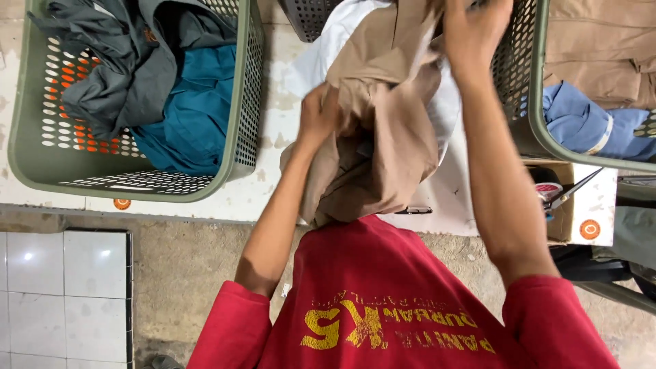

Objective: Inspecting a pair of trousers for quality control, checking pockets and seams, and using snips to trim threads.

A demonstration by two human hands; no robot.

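Note:
A tan garment (383,123) hangs bunched in front of my chest, over a white cloth (447,109) on the work surface. My left hand (320,116) grips the garment's left side at mid-height. Higher up, my right hand (471,34) holds its top edge, raised near a dark perforated basket (307,17). Both forearms reach up from my red shirt sleeves. The lower part of the garment droops toward my chest.
A green perforated basket (41,164) at left holds grey and teal clothes. Another green basket (540,130) at right holds tan and light blue clothes. A cardboard box (584,212) with scissors stands below it. White floor tiles (61,294) lie at lower left.

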